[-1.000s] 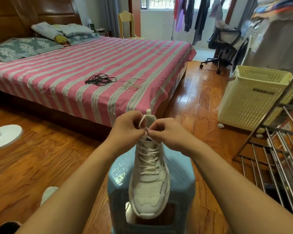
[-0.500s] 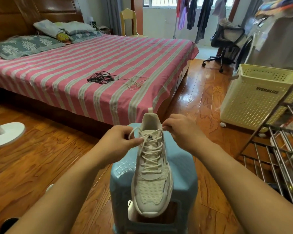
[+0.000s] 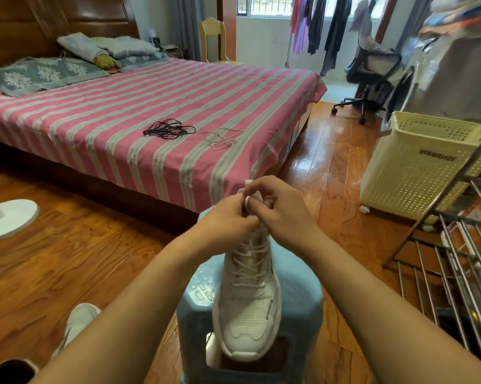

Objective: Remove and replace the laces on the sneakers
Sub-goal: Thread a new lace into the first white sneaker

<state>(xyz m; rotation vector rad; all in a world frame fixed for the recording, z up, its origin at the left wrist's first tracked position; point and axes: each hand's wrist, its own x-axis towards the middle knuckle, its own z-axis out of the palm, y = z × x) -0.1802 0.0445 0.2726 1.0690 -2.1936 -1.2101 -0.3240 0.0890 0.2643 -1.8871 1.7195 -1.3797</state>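
Both hands back together at sneaker's top since half second ago. White sneaker [image 3: 247,300] upright on blue stool [image 3: 303,295], laced to top eyelets. Left hand [image 3: 228,225], right hand [image 3: 281,214] pinch lace ends, likely tying. Second sneaker [image 3: 78,322] on floor. Black laces [image 3: 167,130], pale laces [image 3: 222,138] near bed's [image 3: 95,128] front edge.

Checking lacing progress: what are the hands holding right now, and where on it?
Both the left hand and right hand pinch the white lace at the sneaker collar, by the tongue.
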